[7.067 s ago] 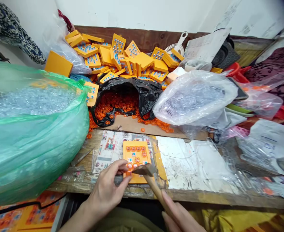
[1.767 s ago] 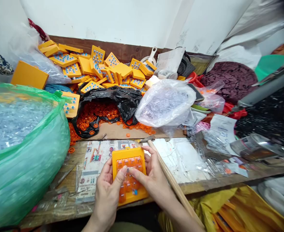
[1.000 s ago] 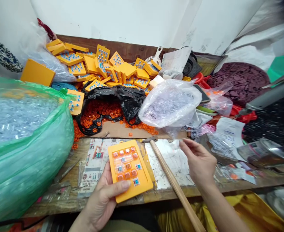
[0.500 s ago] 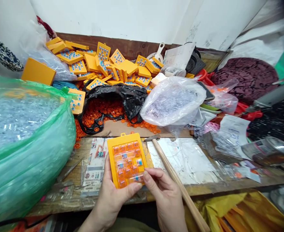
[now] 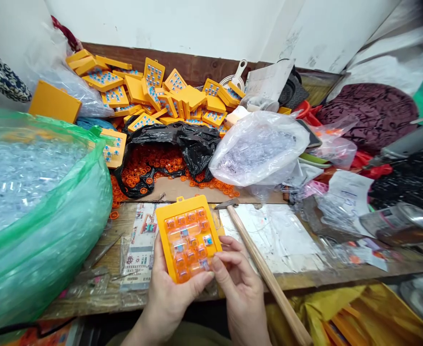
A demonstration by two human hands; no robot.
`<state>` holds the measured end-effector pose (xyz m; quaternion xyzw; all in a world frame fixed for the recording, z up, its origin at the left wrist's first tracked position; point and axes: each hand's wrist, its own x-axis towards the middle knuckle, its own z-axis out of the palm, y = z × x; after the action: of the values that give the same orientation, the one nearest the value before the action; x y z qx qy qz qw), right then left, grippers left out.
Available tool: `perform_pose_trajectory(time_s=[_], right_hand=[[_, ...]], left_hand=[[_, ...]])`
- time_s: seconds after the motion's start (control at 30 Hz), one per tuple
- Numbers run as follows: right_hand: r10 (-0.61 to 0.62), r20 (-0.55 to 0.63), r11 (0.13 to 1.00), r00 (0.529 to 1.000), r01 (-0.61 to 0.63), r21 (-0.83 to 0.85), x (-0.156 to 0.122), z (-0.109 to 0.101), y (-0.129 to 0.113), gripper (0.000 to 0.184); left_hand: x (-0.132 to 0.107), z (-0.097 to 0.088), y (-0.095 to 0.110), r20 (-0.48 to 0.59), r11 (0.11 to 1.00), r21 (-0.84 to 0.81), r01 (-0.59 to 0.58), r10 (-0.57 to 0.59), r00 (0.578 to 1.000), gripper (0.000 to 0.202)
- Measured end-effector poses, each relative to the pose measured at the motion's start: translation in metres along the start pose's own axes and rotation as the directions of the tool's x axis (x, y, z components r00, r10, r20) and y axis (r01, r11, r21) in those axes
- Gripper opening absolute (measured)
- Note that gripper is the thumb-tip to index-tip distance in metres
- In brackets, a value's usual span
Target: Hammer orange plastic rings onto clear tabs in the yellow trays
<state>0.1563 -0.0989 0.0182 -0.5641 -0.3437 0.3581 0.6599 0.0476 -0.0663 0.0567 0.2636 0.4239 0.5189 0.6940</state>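
My left hand (image 5: 168,298) holds a yellow plastic game board (image 5: 187,235) from below, its thumb on the lower edge. The board carries orange rings, small blue pieces and clear covers. My right hand (image 5: 240,288) is at the board's lower right corner, its fingertips pressing a small clear piece there. A hammer (image 5: 261,269) with a wooden handle lies on the bench just to the right, untouched.
A big green bag of clear pieces (image 5: 34,202) fills the left. Behind lie a black bag of orange rings (image 5: 161,163), a heap of yellow boards (image 5: 168,96) and a clear bag of covers (image 5: 258,149). Loose clutter and a metal cup (image 5: 394,223) crowd the right.
The hammer was put down on the bench. My right hand reached out to the right, then came back to the board's lower right corner. The board has shifted slightly up and left.
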Motion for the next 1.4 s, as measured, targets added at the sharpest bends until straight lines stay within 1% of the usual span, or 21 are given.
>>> perform_pose_trajectory(time_s=[0.03,0.1,0.13,0.17,0.3,0.4,0.47,0.53,0.6,0.67,0.73,0.8,0.9,1.0,1.07,1.13,1.23,1.27,1.33,1.37,1.4], right_hand=[[0.112,0.062,0.990,0.992,-0.117,0.075,0.001,0.000,-0.002,0.009],[0.273,0.180,0.935,0.945,-0.305,0.179,0.003,0.001,-0.007,0.016],[0.310,0.207,0.916,0.928,-0.350,0.196,0.005,0.001,-0.009,0.020],[0.321,0.213,0.913,0.923,-0.361,0.189,0.005,0.002,-0.010,0.024],[0.279,0.156,0.955,0.948,-0.291,0.064,0.003,0.003,-0.006,0.034],[0.240,0.162,0.971,0.957,-0.234,-0.057,0.005,0.003,-0.005,0.032],[0.186,0.200,0.972,0.962,-0.151,-0.179,0.020,-0.001,-0.013,0.032],[0.087,0.241,0.950,0.967,-0.008,-0.313,0.052,-0.007,-0.027,0.032],[-0.054,0.243,0.878,0.969,0.162,-0.451,0.099,-0.014,-0.044,0.025],[-0.177,0.205,0.753,0.963,0.267,-0.601,0.155,-0.018,-0.056,0.015],[-0.207,0.228,0.604,0.951,0.308,-0.735,0.206,-0.016,-0.060,0.015],[-0.180,0.275,0.465,0.944,0.328,-0.822,0.243,-0.009,-0.056,0.023],[-0.132,0.320,0.320,0.938,0.346,-0.882,0.270,0.005,-0.044,0.030],[-0.126,0.319,0.258,0.939,0.341,-0.904,0.276,0.009,-0.037,0.029],[-0.148,0.298,0.260,0.943,0.328,-0.908,0.278,0.004,-0.040,0.029],[-0.189,0.263,0.298,0.946,0.310,-0.903,0.281,-0.004,-0.048,0.028],[-0.281,0.189,0.424,0.941,0.299,-0.855,0.273,-0.014,-0.065,0.028],[-0.305,0.167,0.484,0.938,0.304,-0.821,0.262,-0.015,-0.069,0.029],[-0.304,0.160,0.617,0.939,0.322,-0.718,0.227,-0.012,-0.075,0.032],[-0.272,0.179,0.685,0.945,0.321,-0.654,0.202,-0.010,-0.074,0.031],[-0.210,0.234,0.750,0.949,0.310,-0.585,0.175,-0.008,-0.072,0.032]], left_hand=[[0.000,-0.001,-0.001,0.006,1.000,-0.004,-0.003,0.003,1.000,0.083],[0.000,-0.002,-0.003,0.016,1.000,-0.030,-0.002,0.002,1.000,0.082],[0.000,-0.002,-0.004,0.021,0.999,-0.047,0.003,-0.002,1.000,0.081],[0.000,-0.002,-0.005,0.022,0.998,-0.062,0.010,-0.009,1.000,0.079],[0.001,-0.001,-0.011,-0.003,0.994,-0.092,0.053,-0.054,0.999,0.072],[0.005,-0.002,-0.014,-0.026,0.993,-0.087,0.074,-0.077,0.997,0.070],[0.008,-0.004,-0.016,-0.037,0.993,-0.086,0.076,-0.080,0.996,0.073],[0.012,-0.007,-0.016,-0.043,0.994,-0.081,0.077,-0.081,0.996,0.078],[0.015,-0.010,-0.017,-0.041,0.995,-0.064,0.076,-0.079,0.996,0.082],[0.015,-0.011,-0.016,-0.032,0.996,-0.046,0.073,-0.075,0.997,0.084],[0.014,-0.010,-0.015,-0.016,0.995,-0.053,0.085,-0.086,0.996,0.087],[0.013,-0.008,-0.013,-0.007,0.992,-0.077,0.103,-0.104,0.995,0.090],[0.013,-0.007,-0.013,-0.005,0.990,-0.099,0.101,-0.102,0.995,0.094],[0.015,-0.008,-0.016,-0.001,0.993,-0.087,0.084,-0.084,0.996,0.100],[0.016,-0.010,-0.019,-0.003,0.993,-0.079,0.084,-0.084,0.996,0.102],[0.017,-0.012,-0.021,0.001,0.993,-0.077,0.088,-0.088,0.996,0.103],[0.017,-0.012,-0.021,0.025,0.992,-0.084,0.091,-0.089,0.996,0.103],[0.017,-0.012,-0.020,0.030,0.992,-0.091,0.091,-0.089,0.996,0.103],[0.016,-0.011,-0.018,0.026,0.989,-0.115,0.096,-0.094,0.995,0.104],[0.016,-0.011,-0.018,0.019,0.987,-0.131,0.097,-0.095,0.995,0.105],[0.015,-0.011,-0.018,0.008,0.985,-0.147,0.092,-0.092,0.996,0.106]])
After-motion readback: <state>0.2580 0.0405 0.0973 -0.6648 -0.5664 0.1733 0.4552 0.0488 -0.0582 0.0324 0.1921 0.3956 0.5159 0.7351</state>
